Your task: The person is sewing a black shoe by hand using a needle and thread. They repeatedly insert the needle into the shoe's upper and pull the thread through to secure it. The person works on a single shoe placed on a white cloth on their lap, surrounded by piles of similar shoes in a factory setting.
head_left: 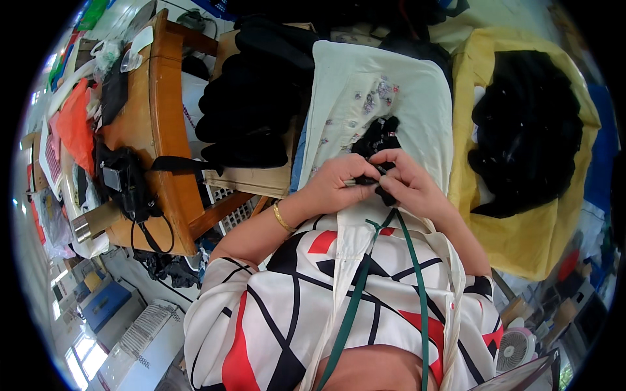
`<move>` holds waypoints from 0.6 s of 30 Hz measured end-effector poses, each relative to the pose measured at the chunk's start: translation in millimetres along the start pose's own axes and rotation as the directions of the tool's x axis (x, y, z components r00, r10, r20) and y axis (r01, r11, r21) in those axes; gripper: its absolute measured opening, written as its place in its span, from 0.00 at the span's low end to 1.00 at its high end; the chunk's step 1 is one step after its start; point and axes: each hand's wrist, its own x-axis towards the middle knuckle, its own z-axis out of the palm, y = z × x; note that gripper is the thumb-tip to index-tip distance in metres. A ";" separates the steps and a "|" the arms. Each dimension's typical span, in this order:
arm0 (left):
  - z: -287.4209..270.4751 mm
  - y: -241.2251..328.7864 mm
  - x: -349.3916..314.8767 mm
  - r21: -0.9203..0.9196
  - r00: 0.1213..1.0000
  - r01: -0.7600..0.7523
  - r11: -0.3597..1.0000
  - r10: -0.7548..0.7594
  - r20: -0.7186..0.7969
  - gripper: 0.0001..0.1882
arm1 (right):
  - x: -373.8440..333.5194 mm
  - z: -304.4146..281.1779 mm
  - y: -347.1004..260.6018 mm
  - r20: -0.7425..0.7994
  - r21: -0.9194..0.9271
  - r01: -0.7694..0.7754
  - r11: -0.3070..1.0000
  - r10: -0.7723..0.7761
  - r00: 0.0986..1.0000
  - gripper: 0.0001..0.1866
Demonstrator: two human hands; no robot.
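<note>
Black fabric bunch (377, 135): long axis pointing forward, slightly right. Left hand (334, 185), right hand (409, 182): both pinching its near end.

Place: a textile workshop is suggested;
Stock: dark soft pieces (251, 98) are piled on cardboard (261, 183), upper centre; a black heap (529, 130) is gathered in yellow cloth (492, 244) at right;
Furniture: a wooden table (168, 117) is seen at left; coloured cloths (75, 124) are strewn beyond it;
Equipment: a round fan (515, 350) is set at lower right
</note>
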 end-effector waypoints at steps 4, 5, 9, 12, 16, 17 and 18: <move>-4.0 2.6 6.1 -0.012 0.957 0.262 0.965 -0.261 -0.124 0.08 | 11.7 -10.9 -2.8 -0.145 -0.454 0.127 0.882 -0.214 0.966 0.09; -6.0 4.9 7.6 0.029 0.959 0.263 0.964 -0.258 -0.117 0.08 | 11.8 -14.2 -2.2 -0.141 -0.621 0.184 0.762 -0.339 0.930 0.08; -8.0 8.1 9.0 0.207 0.982 0.171 0.963 -0.150 -0.113 0.09 | 15.5 -6.1 -13.7 0.033 -0.810 0.380 0.446 -0.612 0.790 0.04; -8.5 10.4 7.6 0.286 0.995 0.073 0.955 -0.048 -0.093 0.10 | 16.9 -1.9 -12.3 0.146 -0.876 0.396 0.273 -0.634 0.759 0.08; -4.5 9.6 3.6 0.297 0.996 0.014 0.955 0.014 -0.092 0.10 | 14.6 0.8 -8.4 0.395 -0.876 0.481 0.027 -0.533 0.748 0.13; -3.2 9.3 3.1 0.296 0.995 -0.002 0.955 0.031 -0.094 0.10 | 14.3 1.4 -8.8 0.406 -0.861 0.508 -0.005 -0.608 0.682 0.14; -2.5 10.6 3.1 0.288 0.995 -0.003 0.958 0.032 -0.097 0.10 | 13.8 2.7 -9.7 0.414 -0.846 0.532 -0.038 -0.676 0.610 0.15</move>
